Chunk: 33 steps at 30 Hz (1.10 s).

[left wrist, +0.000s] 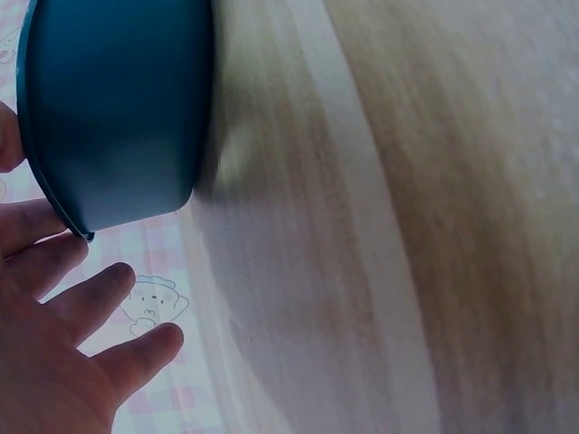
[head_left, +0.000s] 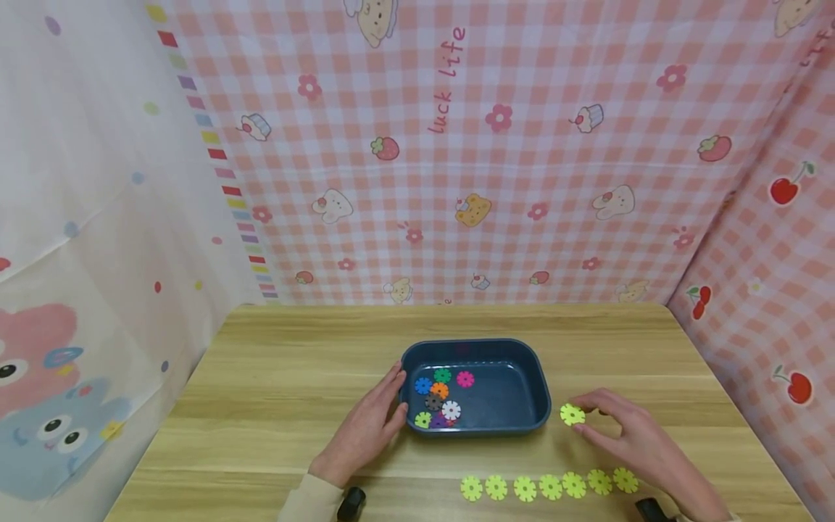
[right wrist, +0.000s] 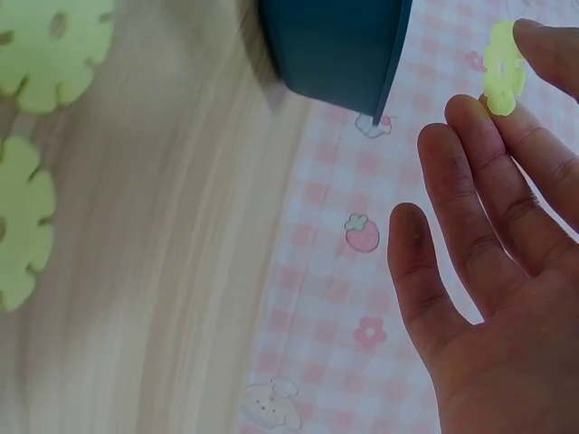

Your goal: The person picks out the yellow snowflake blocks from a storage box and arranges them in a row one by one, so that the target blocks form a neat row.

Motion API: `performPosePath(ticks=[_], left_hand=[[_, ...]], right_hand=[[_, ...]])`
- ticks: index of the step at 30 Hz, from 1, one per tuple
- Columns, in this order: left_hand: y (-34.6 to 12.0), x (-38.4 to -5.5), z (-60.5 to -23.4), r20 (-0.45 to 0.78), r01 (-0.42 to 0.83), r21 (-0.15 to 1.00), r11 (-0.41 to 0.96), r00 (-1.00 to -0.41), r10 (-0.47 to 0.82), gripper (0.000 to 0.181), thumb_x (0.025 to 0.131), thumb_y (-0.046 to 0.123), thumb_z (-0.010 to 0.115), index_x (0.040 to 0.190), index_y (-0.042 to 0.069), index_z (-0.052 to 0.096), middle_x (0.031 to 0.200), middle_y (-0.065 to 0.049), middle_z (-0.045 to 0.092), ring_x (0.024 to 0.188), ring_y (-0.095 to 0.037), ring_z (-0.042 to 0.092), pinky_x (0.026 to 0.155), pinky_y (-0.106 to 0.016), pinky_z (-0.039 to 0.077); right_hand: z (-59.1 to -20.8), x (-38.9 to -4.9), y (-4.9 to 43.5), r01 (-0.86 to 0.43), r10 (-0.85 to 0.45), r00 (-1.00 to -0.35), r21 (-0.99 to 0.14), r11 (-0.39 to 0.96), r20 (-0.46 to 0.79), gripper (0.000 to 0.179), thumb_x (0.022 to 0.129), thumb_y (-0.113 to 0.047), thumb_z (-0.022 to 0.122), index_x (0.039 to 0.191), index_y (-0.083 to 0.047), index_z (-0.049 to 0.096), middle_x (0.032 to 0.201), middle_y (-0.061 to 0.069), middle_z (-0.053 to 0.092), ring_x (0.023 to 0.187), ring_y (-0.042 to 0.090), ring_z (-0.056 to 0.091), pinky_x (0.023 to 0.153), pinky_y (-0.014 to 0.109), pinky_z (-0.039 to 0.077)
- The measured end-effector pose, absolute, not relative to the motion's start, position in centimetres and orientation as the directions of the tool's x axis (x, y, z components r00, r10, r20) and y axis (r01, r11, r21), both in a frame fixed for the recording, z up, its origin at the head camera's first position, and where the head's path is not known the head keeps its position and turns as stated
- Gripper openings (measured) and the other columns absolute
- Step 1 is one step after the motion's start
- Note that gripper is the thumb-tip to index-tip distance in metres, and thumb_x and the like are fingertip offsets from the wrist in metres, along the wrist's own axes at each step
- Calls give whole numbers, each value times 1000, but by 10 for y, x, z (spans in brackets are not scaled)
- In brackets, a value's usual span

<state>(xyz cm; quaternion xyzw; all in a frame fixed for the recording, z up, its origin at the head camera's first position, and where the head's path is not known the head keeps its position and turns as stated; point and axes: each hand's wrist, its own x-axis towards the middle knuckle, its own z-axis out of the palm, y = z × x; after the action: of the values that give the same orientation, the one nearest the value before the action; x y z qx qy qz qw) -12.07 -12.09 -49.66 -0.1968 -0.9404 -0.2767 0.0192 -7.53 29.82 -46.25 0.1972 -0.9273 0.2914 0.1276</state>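
Note:
My right hand (head_left: 624, 428) pinches a yellow-green snowflake disc (head_left: 572, 415) between thumb and fingertips, just right of a dark blue tray (head_left: 485, 432). In the right wrist view that disc (right wrist: 503, 68) is seen nearly edge-on, while the other fingers stretch out loosely. My left hand (head_left: 367, 429) rests against the tray's left end with extended fingers; its fingertips touch the rim in the left wrist view. Inside the tray, several discs in mixed colours gather on the left, including a white disc (head_left: 451, 410) and a pink disc (head_left: 465, 379).
In front of the tray lies a row of several yellow-green discs (head_left: 551, 487) on the wood-grain table (head_left: 293, 377). A pink checked cloth (head_left: 483, 159) hangs behind, and patterned cloths hang at both sides.

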Motion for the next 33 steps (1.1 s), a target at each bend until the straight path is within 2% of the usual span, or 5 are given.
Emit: performPosePath(ticks=[5, 11, 14, 22, 33], left_hand=[[-121, -121, -497, 138, 373, 509, 776, -925, 354, 55, 108, 29, 55, 156, 4, 44, 169, -8, 29, 151, -28, 37, 120, -50, 37], [-121, -120, -498, 143, 377, 507, 775, -923, 356, 55, 108, 29, 55, 156, 4, 44, 169, -7, 29, 150, -29, 37, 119, -50, 37], [-121, -120, -498, 162, 391, 506, 769, -919, 360, 55, 108, 26, 56, 156, 2, 45, 169, -8, 31, 149, -30, 39, 119, -50, 38], [-121, -120, -497, 159, 389, 509, 768, -919, 361, 55, 108, 27, 57, 156, 3, 44, 168, -8, 31, 149, -30, 38, 119, -51, 38], [-121, -120, -496, 142, 375, 511, 774, -924, 354, 55, 108, 29, 56, 157, 5, 44, 169, -8, 30, 150, -30, 38, 119, -51, 37]], right_hand=[[-465, -72, 306, -470, -302, -871, -479, 741, 387, 32, 85, -15, 87, 113, -22, 75, 108, -15, 70, 96, 5, 66, 80, 31, 61], [-469, -68, 316, -483, -296, -861, -482, 731, 414, 33, 83, -12, 87, 113, -19, 76, 108, -15, 71, 97, 3, 66, 82, 11, 52], [-472, -66, 321, -487, -292, -858, -489, 724, 422, 33, 83, -10, 87, 114, -17, 76, 109, -14, 72, 97, 1, 65, 83, 5, 47], [-480, -61, 335, -500, -282, -844, -483, 719, 456, 39, 80, -3, 88, 112, -21, 75, 107, -13, 72, 96, -1, 65, 82, 3, 46], [-494, -52, 353, -460, -222, -860, -508, 728, 459, 36, 77, -2, 88, 108, -17, 76, 105, -17, 71, 95, -4, 63, 81, 1, 44]])
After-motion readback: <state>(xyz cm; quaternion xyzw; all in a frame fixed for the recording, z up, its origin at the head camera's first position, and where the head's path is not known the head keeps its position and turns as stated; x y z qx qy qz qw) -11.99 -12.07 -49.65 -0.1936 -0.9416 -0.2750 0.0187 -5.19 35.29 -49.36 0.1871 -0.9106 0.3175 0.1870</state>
